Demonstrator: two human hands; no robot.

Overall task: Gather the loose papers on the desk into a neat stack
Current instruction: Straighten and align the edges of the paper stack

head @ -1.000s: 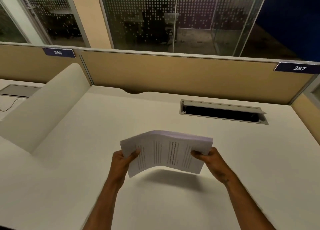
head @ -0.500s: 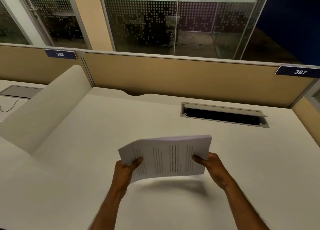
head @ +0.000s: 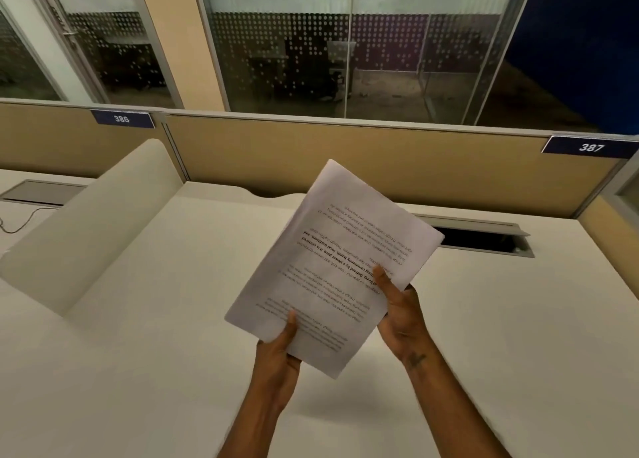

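A stack of white printed papers (head: 332,250) is held up in the air above the white desk (head: 138,354), tilted so its printed face points at me with the text upside down. My left hand (head: 278,357) grips its lower edge, thumb on the top sheet. My right hand (head: 403,314) grips the stack's right edge, thumb pressed on the page. The sheets look aligned into one block. No loose papers show on the desk.
A dark open cable slot (head: 484,240) lies in the desk behind the papers. A cream divider (head: 93,222) slants along the left. A tan partition (head: 449,174) with tags 386 and 387 closes the back. A cable (head: 20,222) lies on the neighbouring desk.
Both hands have lifted the stack from a low, nearly flat, landscape hold to a raised, tilted, upright one. The grips shifted to the lower and right edges.
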